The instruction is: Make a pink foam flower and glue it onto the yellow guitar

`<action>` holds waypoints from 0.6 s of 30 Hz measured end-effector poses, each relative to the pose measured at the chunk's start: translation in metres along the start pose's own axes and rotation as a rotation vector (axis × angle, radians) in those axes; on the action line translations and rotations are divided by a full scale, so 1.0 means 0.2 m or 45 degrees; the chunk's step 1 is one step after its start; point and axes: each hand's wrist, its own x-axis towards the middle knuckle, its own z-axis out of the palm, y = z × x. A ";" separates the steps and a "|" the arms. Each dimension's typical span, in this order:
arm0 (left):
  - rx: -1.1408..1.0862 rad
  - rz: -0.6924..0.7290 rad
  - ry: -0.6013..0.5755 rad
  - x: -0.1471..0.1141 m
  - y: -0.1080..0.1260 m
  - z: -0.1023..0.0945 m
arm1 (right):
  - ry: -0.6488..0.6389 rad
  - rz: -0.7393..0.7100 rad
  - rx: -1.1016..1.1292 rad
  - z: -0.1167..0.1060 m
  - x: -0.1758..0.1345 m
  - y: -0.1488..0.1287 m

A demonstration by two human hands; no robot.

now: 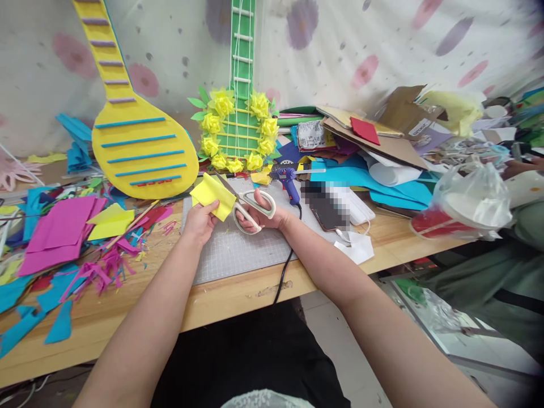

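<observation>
Between the thumb and fingers of my left hand (201, 222) is a folded piece of yellow paper (213, 195). My right hand (267, 215) has its fingers through the white-and-grey handles of a pair of scissors (267, 204). The scissor blades point up and left, meeting the paper's upper right side; part of them is hidden by it. Both hands are above a grey cutting mat (229, 260). Behind them stands a green paper guitar (242, 130) ringed with yellow paper flowers. To its left leans a yellow paper instrument (144, 150) with blue strips.
A purple glue gun (289, 182) lies right of the scissors, its black cord crossing the mat. Further right are a phone (325, 209) and a bagged red-and-white tub (454, 212). Magenta paper (59, 232) and scraps cover the left side. Another person sits at the right edge.
</observation>
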 end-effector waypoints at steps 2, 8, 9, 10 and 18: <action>0.008 0.015 0.008 -0.01 0.00 0.00 | 0.011 0.022 -0.003 0.00 0.00 0.00; 0.034 0.019 -0.030 -0.02 0.00 0.02 | 0.009 -0.015 0.018 0.01 0.00 0.00; 0.035 0.024 -0.026 -0.02 0.00 0.01 | 0.009 -0.011 0.032 0.01 0.00 -0.01; 0.034 0.032 -0.021 -0.02 0.00 0.01 | 0.008 -0.008 0.047 0.01 0.00 -0.01; 0.041 0.052 -0.022 -0.02 -0.01 0.02 | -0.048 0.003 0.063 -0.02 -0.01 0.00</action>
